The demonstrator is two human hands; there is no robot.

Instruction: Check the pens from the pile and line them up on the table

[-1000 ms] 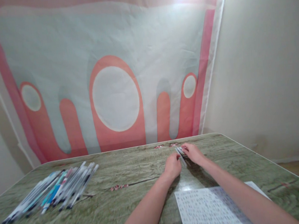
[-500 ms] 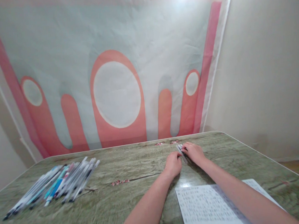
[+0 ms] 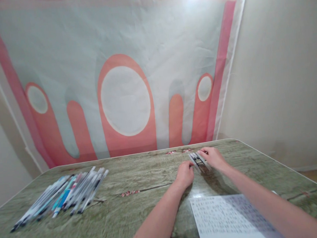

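Observation:
Several slim pens [image 3: 199, 161] lie side by side near the far edge of the table, between my two hands. My left hand [image 3: 184, 173] rests at their left side, fingers curled with the tips against the leftmost pen. At their right side is my right hand [image 3: 212, 156], its thumb and fingers pinched on the rightmost pen. A sheet of paper with handwriting [image 3: 228, 216] lies nearer to me, partly under my right forearm. On the left of the table is a big loose pile of pens [image 3: 62, 196], mostly clear with dark tips, some blue.
The table [image 3: 122, 218] has a grey-green wood pattern with pink flower prints. Behind its far edge hangs a pink and pale green cloth [image 3: 154, 41]. A plain wall [image 3: 276, 68] stands at the right.
My right hand has moved a little to the right, and more of the pens between my hands shows, spread wider. My left hand stays beside them. The view has shifted slightly.

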